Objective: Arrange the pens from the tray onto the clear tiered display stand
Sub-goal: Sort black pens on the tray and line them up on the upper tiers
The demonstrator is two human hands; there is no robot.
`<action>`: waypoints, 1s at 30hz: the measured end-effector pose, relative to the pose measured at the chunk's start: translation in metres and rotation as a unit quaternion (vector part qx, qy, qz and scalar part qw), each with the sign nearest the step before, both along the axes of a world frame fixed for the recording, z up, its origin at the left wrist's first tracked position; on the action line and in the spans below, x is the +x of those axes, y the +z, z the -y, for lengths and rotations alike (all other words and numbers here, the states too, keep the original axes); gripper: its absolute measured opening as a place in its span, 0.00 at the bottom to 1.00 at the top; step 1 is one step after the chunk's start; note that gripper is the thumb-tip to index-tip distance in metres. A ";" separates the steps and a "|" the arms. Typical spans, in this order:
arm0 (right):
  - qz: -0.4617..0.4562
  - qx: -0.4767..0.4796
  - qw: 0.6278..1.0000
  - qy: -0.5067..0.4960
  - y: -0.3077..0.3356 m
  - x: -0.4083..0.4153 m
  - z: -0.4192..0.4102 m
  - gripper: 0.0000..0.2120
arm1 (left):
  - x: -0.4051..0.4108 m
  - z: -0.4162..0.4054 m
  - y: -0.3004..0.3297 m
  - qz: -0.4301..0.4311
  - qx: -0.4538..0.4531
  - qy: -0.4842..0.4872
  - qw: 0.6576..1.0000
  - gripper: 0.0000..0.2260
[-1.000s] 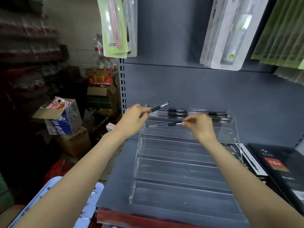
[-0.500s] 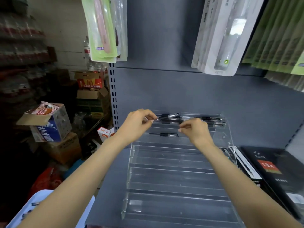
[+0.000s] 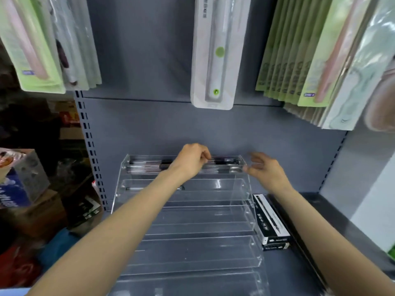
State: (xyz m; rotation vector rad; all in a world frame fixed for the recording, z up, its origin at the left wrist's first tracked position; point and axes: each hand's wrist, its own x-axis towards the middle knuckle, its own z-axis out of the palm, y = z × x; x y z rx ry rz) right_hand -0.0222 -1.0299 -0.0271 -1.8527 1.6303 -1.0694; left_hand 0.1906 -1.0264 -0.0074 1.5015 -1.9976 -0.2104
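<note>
The clear tiered display stand (image 3: pixel 203 221) sits on a grey shelf. Several black-and-clear pens (image 3: pixel 149 165) lie in its top tier. A single pen (image 3: pixel 132 188) lies in the second tier, partly hidden by my left forearm. My left hand (image 3: pixel 192 160) is over the middle of the top tier, fingers curled and pinching a pen (image 3: pixel 224 161) that lies along that tier. My right hand (image 3: pixel 264 170) hovers at the right end of the top tier with fingers loosely spread, holding nothing. It is blurred.
Two black pen boxes (image 3: pixel 271 223) lie right of the stand. Hanging packs (image 3: pixel 213 52) dangle above it from the grey back panel (image 3: pixel 149 124). Cardboard boxes (image 3: pixel 23 178) crowd the floor at left. A pale blue sliver of tray (image 3: pixel 10 292) shows bottom left.
My left hand carried its pen from the stand's left side to the top tier. My right hand left its pen on the second tier, opened and moved right. The view tilted up.
</note>
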 end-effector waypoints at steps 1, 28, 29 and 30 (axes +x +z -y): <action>0.001 -0.003 1.000 0.009 0.000 -0.002 0.001 0.27 | -0.001 0.004 0.000 -0.001 0.005 0.008 1.000 0.08; -0.154 -0.005 0.983 0.100 0.007 0.006 0.017 0.22 | -0.003 0.015 -0.003 0.099 -0.018 0.062 0.993 0.09; -0.159 0.000 0.982 0.104 0.008 0.005 0.018 0.23 | -0.002 0.015 -0.003 0.108 -0.018 0.060 0.992 0.10; -0.164 0.003 0.981 0.105 0.009 0.005 0.018 0.23 | -0.002 0.015 -0.002 0.114 -0.020 0.059 0.992 0.10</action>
